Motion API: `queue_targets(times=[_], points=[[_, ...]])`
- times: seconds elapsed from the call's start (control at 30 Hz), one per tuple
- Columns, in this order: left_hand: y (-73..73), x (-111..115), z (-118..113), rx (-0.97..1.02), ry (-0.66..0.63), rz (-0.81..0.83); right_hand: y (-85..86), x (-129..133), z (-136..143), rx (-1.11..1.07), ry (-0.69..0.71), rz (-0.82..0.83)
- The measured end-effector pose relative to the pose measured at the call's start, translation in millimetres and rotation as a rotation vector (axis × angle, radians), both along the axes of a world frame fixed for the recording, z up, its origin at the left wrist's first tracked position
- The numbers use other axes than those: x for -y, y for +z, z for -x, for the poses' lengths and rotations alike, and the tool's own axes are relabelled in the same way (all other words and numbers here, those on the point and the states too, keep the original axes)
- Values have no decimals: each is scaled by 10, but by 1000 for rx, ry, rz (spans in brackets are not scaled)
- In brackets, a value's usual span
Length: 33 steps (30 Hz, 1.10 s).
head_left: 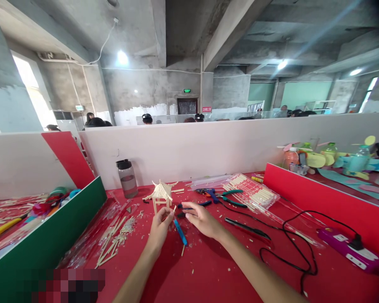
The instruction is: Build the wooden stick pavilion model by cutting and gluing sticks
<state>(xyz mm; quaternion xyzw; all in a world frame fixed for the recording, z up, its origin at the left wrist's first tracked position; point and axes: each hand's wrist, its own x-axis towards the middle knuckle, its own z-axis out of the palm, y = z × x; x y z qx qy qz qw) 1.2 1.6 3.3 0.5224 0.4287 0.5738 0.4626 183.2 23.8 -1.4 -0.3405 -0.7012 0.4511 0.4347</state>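
My left hand [161,225] is closed in a pinch on a short wooden stick [174,208], just in front of a small pavilion model [161,192] built from pale sticks. To its right, my right hand [204,219] is open, its fingers stretched toward the left one and nothing seen in them. Between and below the hands lies a slim blue tool [180,232], its exact kind unclear. Partly hidden behind my right fingers is a dark-handled tool [205,203]. A cut stick piece [182,251] rests on the red tabletop [205,277].
A water bottle [126,179] stands at the back left, with loose stick offcuts [112,244] nearer. Behind my right hand are a blue glue gun [212,195], green-handled pliers [235,198] and packed sticks [252,191]. A black knife [248,227] and a purple power strip [350,250] lie right.
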Motion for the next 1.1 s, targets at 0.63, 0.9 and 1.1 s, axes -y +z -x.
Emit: queue_targets(times=[0.63, 0.9, 1.1], points=[[-26, 11, -14, -53, -34, -31, -221, -146, -386, 1005, -263, -269], [-30, 0, -24, -42, -40, -16, -176, -143, -352, 1029, -307, -339], [-52, -26, -24, -43, -40, -18, -168, -158, -302, 986, -375, -419]])
